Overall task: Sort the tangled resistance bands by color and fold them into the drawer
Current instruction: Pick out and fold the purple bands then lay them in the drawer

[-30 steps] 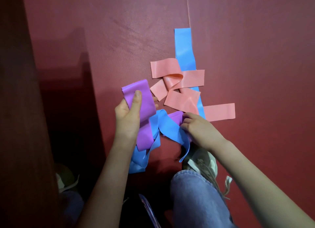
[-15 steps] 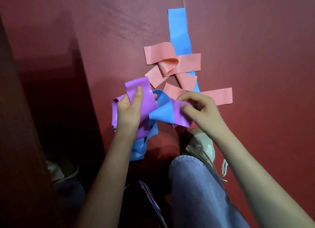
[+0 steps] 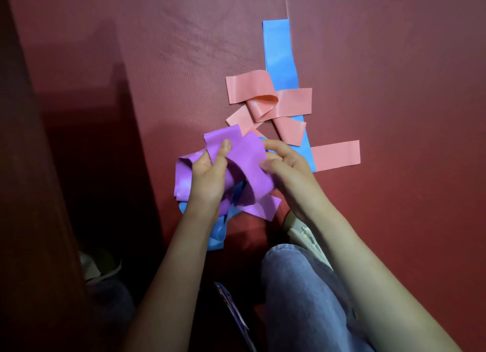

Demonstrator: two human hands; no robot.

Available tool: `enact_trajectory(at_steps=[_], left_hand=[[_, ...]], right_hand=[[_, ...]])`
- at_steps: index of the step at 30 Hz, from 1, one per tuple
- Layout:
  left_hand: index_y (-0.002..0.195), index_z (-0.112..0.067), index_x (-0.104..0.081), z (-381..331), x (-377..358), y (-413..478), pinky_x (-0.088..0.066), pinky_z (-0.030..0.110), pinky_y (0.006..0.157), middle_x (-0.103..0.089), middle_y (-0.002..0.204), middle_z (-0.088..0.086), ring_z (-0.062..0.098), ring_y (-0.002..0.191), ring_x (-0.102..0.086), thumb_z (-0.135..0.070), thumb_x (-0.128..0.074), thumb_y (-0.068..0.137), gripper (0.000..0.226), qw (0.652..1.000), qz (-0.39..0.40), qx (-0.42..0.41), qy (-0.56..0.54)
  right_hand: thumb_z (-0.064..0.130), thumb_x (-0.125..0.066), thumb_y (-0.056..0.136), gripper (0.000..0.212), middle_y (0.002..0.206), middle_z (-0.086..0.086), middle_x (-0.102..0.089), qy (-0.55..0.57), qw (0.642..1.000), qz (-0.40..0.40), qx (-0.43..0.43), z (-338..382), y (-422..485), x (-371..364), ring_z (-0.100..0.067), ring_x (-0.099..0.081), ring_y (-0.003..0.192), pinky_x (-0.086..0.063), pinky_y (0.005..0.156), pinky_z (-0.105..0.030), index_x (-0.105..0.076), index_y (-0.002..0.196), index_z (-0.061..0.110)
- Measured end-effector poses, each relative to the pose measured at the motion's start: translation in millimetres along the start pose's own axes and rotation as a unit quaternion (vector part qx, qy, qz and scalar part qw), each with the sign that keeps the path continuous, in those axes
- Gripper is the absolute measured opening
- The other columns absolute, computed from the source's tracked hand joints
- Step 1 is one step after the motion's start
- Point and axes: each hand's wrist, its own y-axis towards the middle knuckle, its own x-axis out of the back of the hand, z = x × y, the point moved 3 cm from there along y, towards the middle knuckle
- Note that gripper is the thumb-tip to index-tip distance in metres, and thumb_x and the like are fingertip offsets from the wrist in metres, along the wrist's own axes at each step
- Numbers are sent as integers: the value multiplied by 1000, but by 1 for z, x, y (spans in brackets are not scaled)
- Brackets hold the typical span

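A purple band is bunched in loops between both hands above the red mat. My left hand grips its left folds, thumb pressed on top. My right hand pinches its right part between thumb and fingers. A blue band runs flat up the mat, passes under the hands, and its lower end hangs out below the purple one. A pink band lies knotted across the blue one, with one end stretched to the right. No drawer is visible.
A dark wooden panel stands along the left side, casting shadow on the mat. My knee in blue jeans and a light shoe are below the hands. Another shoe sits in shadow at lower left.
Both hands have gathered more of the purple band and drawn it up over the blue one. The right hand moved left, closer to the left hand.
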Motion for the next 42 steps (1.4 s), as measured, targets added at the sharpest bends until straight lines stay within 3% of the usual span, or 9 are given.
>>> enact_trajectory(at_steps=[3,9,16,22,27,29,33,38,42], left_hand=[[90,-11,-62,3,0,-1,-53,22,62,-64,77,1,11,67,-64,-12,-44,93,18,1000,-12,18,4],[106,-2,-63,9,1,5,-52,48,88,-68,107,21,37,99,-65,-35,-48,85,41,997,-24,77,-14],[97,-12,-65,19,-3,5,-46,44,100,-67,110,15,30,101,-64,-61,-25,89,64,989,-35,128,-69],[116,0,-59,13,-3,6,-46,43,99,-63,116,24,33,107,-62,-64,-21,88,80,992,4,118,-51],[104,-5,-65,8,-10,-1,-43,45,103,-66,109,20,33,107,-62,-81,-34,57,95,990,48,129,-42],[107,-6,-63,9,-12,0,-44,49,101,-65,111,21,34,106,-62,-75,-43,65,83,993,56,103,-19],[100,-9,-58,7,-9,-3,-43,54,100,-61,109,30,38,103,-59,-22,-51,91,18,999,45,-6,-7],[93,-20,-59,3,-4,0,-49,40,94,-66,94,8,25,94,-62,-5,-55,87,17,995,88,-46,11],[96,-22,-60,2,-1,0,-55,19,71,-73,79,-7,7,77,-68,0,-57,84,25,986,163,-33,-17]], right_hand=[[7,-59,84,14,55,12,-67,4,999,-10,30,5,-1,-12,1,-58,51,-44,48,-13,-57,84,21],[2,-54,87,20,50,13,-63,-32,995,-81,56,4,0,-27,2,-52,45,-41,45,-13,-51,79,20],[0,-53,86,24,49,7,-54,-85,986,-127,70,5,-3,-31,1,-43,40,-34,43,-11,-47,78,21],[-2,-51,87,13,39,15,-55,-62,990,-107,65,5,-4,-32,4,-44,37,-35,43,-8,-48,90,10],[-3,-50,88,13,40,13,-58,-34,992,-110,46,5,-3,-29,4,-48,37,-38,42,-9,-46,97,6],[-4,-49,88,15,37,13,-55,-30,993,-107,46,6,-4,-29,3,-45,33,-34,39,-7,-43,97,6],[-3,-49,89,20,31,14,-49,-44,993,-100,55,8,-3,-30,2,-40,28,-28,36,-4,-36,98,8],[-3,-49,89,24,36,16,-53,-52,993,-95,52,3,0,-31,5,-43,33,-31,40,-5,-35,87,17],[-7,-46,88,29,40,14,-56,-25,994,-99,42,-1,2,-29,5,-47,37,-37,41,-8,-35,82,19]])
